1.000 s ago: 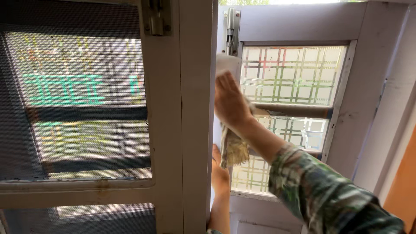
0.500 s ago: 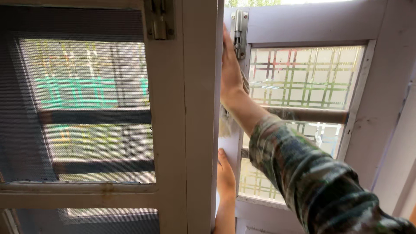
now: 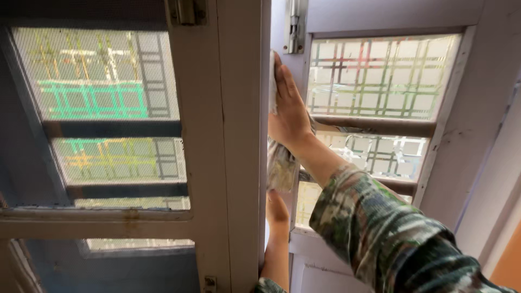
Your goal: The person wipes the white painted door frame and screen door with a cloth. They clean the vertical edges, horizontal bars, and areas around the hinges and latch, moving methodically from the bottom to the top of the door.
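My right hand (image 3: 288,111) presses a pale, stained cloth (image 3: 280,163) flat against the left upright of the open white window shutter (image 3: 380,13). The cloth hangs down below my palm and also shows above my fingertips. My left hand (image 3: 277,214) grips the edge of the same shutter lower down, just under the dangling cloth. The sleeve on my right arm is a green patterned fabric.
A white window frame post (image 3: 239,141) stands left of my hands, with a mesh screen panel (image 3: 97,108) beyond it. A metal bolt latch (image 3: 294,27) sits at the shutter's top corner. Patterned frosted glass panes (image 3: 380,76) fill the shutter, crossed by horizontal bars.
My right hand with the cloth went up the shutter's edge to the latch, then slid back down to mid height. My left hand stayed holding the shutter edge.
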